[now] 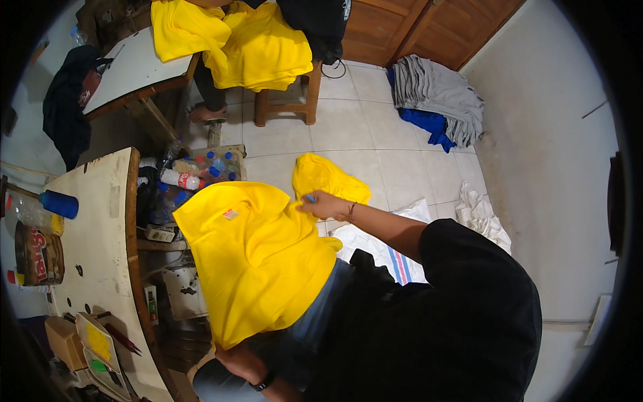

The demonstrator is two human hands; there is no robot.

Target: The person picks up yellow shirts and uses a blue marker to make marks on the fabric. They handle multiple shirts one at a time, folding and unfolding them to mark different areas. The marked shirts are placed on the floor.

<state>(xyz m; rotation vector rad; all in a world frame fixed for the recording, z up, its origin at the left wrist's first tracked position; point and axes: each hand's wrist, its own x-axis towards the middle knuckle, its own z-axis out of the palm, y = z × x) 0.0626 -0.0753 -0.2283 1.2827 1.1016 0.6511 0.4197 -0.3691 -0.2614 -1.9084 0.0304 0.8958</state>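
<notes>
A yellow garment with a small white-and-red label is spread over my lap. My left hand, with a dark band on the wrist, is closed on its lower edge. My right hand, wearing a thin bracelet, is closed at the garment's upper right edge. A small blue object shows at the right fingers; most of it is hidden, so its kind is unclear. Just beyond that hand, another yellow cloth lies bunched on the tiled floor.
A worn white table with a blue thread cone stands left. Beside it are several plastic bottles. Ahead, yellow fabric covers a stool near another person's foot. Grey folded garments and a white sack lie right.
</notes>
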